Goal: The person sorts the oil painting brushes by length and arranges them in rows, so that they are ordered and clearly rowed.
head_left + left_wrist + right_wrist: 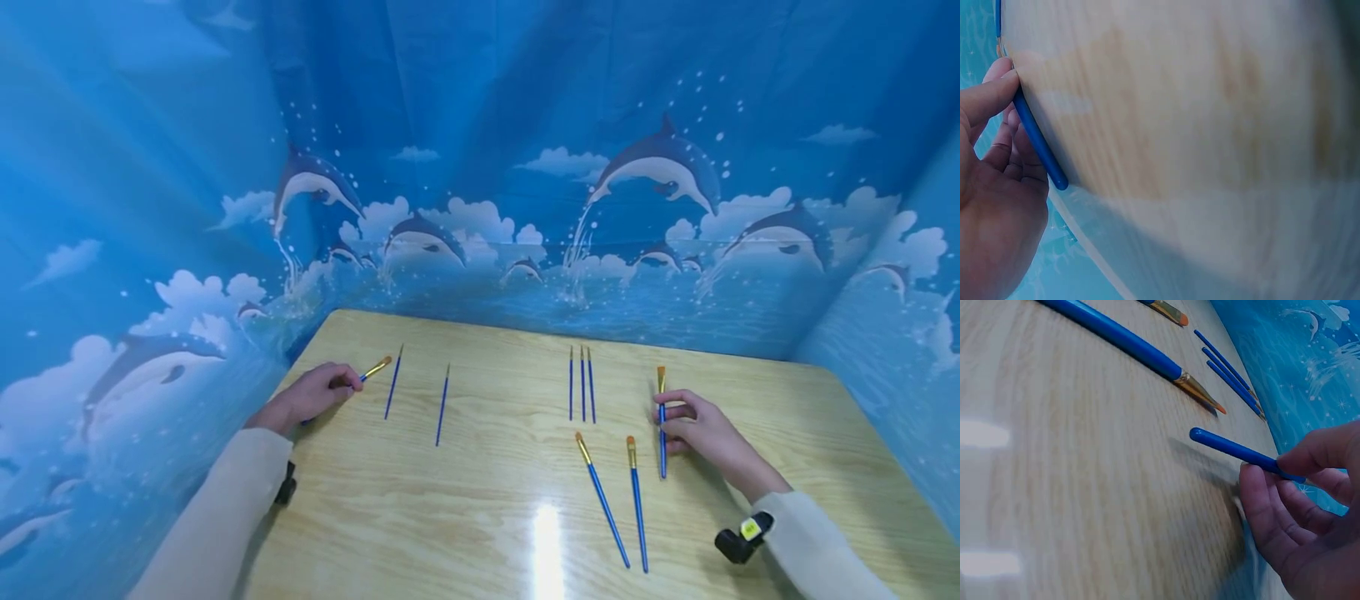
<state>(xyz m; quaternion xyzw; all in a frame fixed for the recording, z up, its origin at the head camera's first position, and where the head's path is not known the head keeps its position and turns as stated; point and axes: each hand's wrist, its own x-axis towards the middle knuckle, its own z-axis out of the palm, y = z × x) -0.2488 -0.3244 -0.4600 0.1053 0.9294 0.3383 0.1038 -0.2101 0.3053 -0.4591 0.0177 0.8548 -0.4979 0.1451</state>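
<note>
At the table's left edge my left hand (318, 393) pinches a blue-handled paintbrush (375, 367) with a gold ferrule and flat orange bristles. The left wrist view shows the handle (1041, 145) between thumb and fingers. Two thin brushes lie just right of it, one nearer (393, 383) and one farther (443, 406). Over on the right, my right hand (697, 429) pinches a similar flat paintbrush (662, 396), bristles pointing away from me. In the right wrist view its blue handle (1232, 449) stands slightly above the table, casting a shadow.
Three thin brushes (582, 385) lie side by side at the back of the wooden table (495, 492). Two wide brushes, a slanted one (606, 508) and a straighter one (638, 508), lie nearer me. A dolphin-print curtain (480, 150) surrounds the table's far sides.
</note>
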